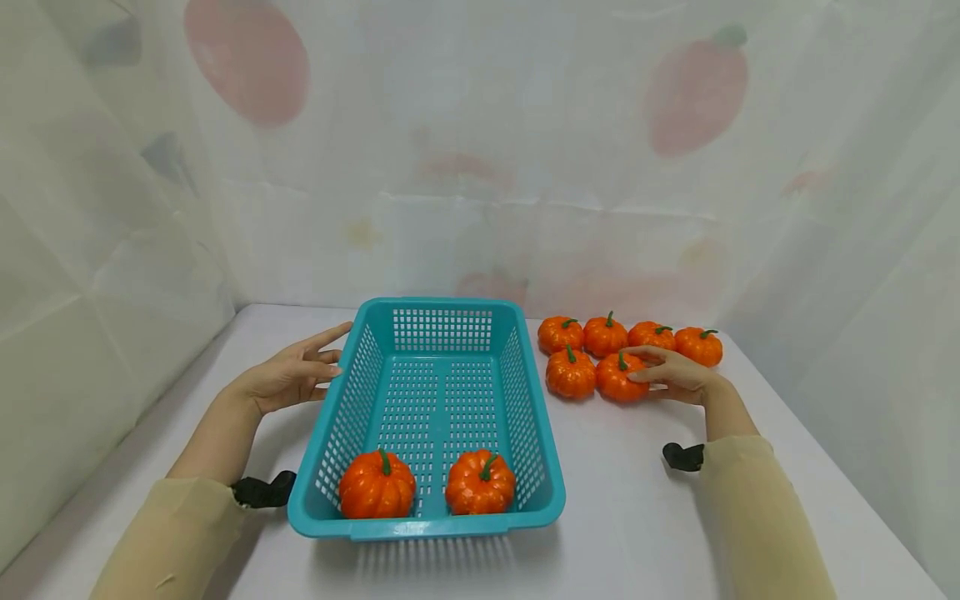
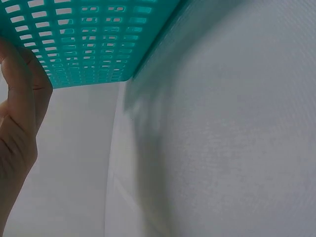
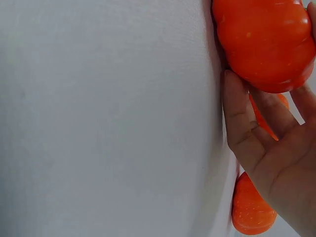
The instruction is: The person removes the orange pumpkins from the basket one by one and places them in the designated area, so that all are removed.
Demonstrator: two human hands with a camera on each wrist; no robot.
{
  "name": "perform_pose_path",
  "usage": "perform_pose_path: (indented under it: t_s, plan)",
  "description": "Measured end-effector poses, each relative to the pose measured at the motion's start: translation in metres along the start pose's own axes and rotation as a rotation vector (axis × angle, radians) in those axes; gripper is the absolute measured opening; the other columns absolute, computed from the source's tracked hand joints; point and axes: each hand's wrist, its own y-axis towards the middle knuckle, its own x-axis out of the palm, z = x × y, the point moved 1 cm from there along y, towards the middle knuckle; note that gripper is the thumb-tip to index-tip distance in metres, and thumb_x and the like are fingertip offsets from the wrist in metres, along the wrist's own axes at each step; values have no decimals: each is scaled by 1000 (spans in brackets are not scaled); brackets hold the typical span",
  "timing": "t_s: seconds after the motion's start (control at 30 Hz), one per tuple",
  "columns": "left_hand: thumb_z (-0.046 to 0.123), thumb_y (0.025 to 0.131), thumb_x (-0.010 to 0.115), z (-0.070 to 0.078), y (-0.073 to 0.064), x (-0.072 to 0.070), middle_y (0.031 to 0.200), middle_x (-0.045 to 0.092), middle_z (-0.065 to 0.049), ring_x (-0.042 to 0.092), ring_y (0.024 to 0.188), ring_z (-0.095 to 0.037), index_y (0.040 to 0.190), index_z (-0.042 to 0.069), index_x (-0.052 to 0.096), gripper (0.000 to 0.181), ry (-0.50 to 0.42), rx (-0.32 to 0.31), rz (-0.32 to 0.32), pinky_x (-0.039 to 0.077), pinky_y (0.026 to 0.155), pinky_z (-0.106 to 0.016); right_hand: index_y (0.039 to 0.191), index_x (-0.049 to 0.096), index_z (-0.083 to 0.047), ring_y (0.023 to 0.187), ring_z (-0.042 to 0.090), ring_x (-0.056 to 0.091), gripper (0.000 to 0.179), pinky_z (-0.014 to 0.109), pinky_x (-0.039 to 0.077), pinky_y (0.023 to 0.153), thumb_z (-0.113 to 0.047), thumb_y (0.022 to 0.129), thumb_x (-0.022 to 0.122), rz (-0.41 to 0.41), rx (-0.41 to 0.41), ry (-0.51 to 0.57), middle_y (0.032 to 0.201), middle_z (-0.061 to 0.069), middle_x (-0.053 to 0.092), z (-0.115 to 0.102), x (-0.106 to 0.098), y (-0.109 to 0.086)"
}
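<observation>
A teal plastic basket with slotted walls stands in the middle of the table. Inside, at its near end, lie two orange toy pumpkins, one on the left and one on the right. My left hand is at the basket's left side, fingers spread and fingertips right at the rim. The left wrist view shows its fingers beside the slotted wall. On the right, my right hand holds a toy pumpkin with a green stem, thumb and fingers around its right side. That pumpkin fills the top of the right wrist view.
Left of the held pumpkin sits another pumpkin. Behind them is a row of several more pumpkins, close to the back curtain. White fabric walls border the table at left and right.
</observation>
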Motion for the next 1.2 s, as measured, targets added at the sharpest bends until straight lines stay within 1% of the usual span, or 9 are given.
perform_pose_path:
  t_s: [0.13, 0.37, 0.47, 0.53, 0.63, 0.7, 0.93, 1.07, 1.2]
  plan:
    - [5, 98, 52, 0, 0, 1, 121, 64, 2, 69, 98, -12, 160, 17, -2, 83, 1, -2, 7, 61, 86, -35, 154, 29, -13, 127, 22, 44, 66, 41, 46, 110, -24, 97, 61, 11, -4, -15, 166, 16, 7, 0, -1, -1]
    - [6, 98, 53, 1, -1, 3, 121, 62, 3, 68, 100, -11, 160, 17, -2, 84, 4, -8, 14, 60, 87, -35, 153, 30, -12, 121, 20, 46, 66, 31, 51, 100, -25, 97, 62, 40, 9, -9, 164, 16, 12, 0, -1, -2]
    - [6, 98, 53, 1, -2, 4, 122, 62, 3, 68, 100, -11, 160, 17, -2, 84, 8, -11, 19, 60, 87, -35, 154, 29, -12, 119, 19, 46, 66, 33, 51, 102, -26, 97, 61, 38, 7, -16, 163, 18, 12, 0, -2, -3]
    - [6, 98, 54, 1, -2, 4, 122, 62, 3, 68, 100, -11, 160, 17, -1, 84, 11, -13, 24, 60, 86, -35, 153, 30, -13, 118, 19, 47, 66, 37, 49, 106, -26, 97, 62, 48, 16, -10, 163, 15, 14, -1, -2, -4]
    - [7, 97, 54, 1, -1, 4, 122, 63, 3, 68, 100, -12, 160, 17, 0, 84, 17, -15, 28, 60, 87, -35, 154, 29, -12, 120, 19, 48, 67, 45, 44, 112, -27, 97, 61, 41, 5, -40, 164, 16, 14, -2, -4, -5]
    - [7, 98, 53, 1, -1, 4, 123, 63, 4, 68, 101, -12, 160, 18, 0, 83, 22, -16, 31, 60, 87, -36, 154, 30, -12, 121, 19, 49, 67, 48, 43, 114, -28, 97, 62, 48, 7, -47, 164, 15, 16, -3, -6, -6]
    - [6, 98, 52, 2, 0, 3, 122, 63, 3, 68, 100, -12, 160, 19, 1, 82, 21, -18, 25, 60, 87, -36, 154, 28, -8, 115, 12, 57, 71, 41, 52, 106, -28, 96, 63, 58, -1, -121, 161, 18, 25, -13, -10, -10]
    - [6, 98, 52, 3, 0, 3, 123, 63, 3, 68, 100, -12, 160, 19, 1, 82, 19, -17, 24, 60, 87, -35, 154, 27, -7, 116, 11, 58, 72, 42, 51, 106, -25, 95, 64, 64, -19, -150, 161, 20, 25, -22, -10, -15]
    - [5, 98, 53, 3, 0, 3, 122, 63, 3, 68, 100, -12, 160, 18, 1, 82, 18, -19, 28, 60, 87, -35, 154, 25, -6, 121, 15, 56, 74, 41, 51, 106, -26, 94, 65, 72, -45, -179, 161, 22, 25, -34, -9, -19]
